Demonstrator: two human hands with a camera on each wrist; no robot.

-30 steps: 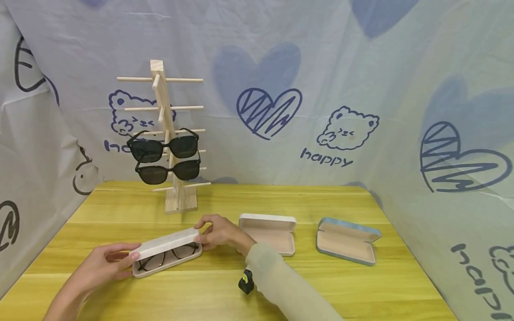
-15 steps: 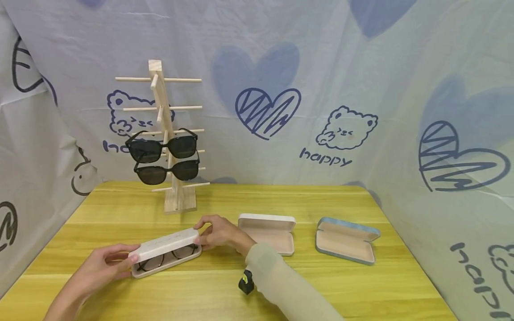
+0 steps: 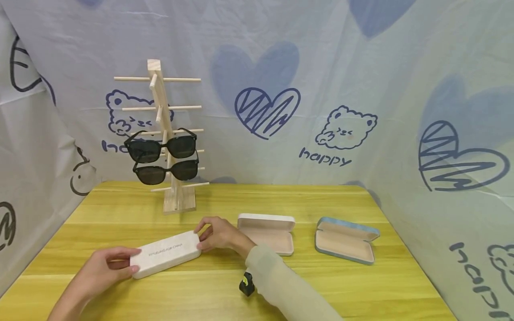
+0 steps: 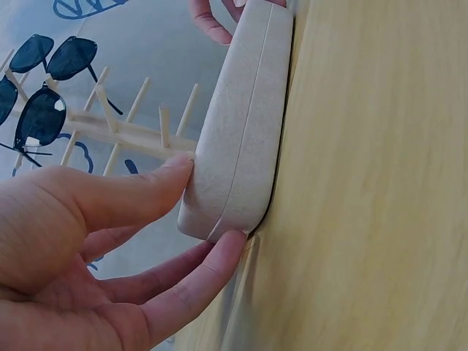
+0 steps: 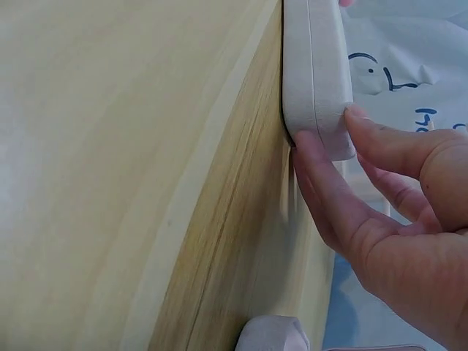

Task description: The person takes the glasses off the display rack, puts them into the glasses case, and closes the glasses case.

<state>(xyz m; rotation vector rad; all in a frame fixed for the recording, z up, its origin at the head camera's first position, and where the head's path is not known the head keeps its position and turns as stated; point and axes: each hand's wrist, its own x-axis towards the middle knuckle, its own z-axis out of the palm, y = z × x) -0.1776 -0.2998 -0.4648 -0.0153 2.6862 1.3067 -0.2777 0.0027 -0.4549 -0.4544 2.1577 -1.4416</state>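
A closed white glasses case (image 3: pixel 166 255) with small dark lettering on its lid lies at a slant on the wooden table. My left hand (image 3: pixel 99 273) pinches its left end between thumb and fingers. At the opposite end, the thumb and fingers of my right hand (image 3: pixel 221 234) hold the case too. Seen from the left wrist, the seam of the case (image 4: pixel 241 139) runs shut along its side. The right wrist view shows fingers low on the case's corner (image 5: pixel 314 88) and the thumb higher up. The glasses inside are hidden.
Behind the case stands a wooden display rack (image 3: pixel 179 200) bearing two pairs of dark sunglasses (image 3: pixel 182 146). To the right lie an open white glasses case (image 3: pixel 277 243) and an open blue one (image 3: pixel 347 256). A patterned cloth (image 3: pixel 273 58) surrounds the table (image 3: pixel 192 298).
The lid of the white case has come down from half open to closed, covering the dark-framed glasses. Both hands stay at its ends.
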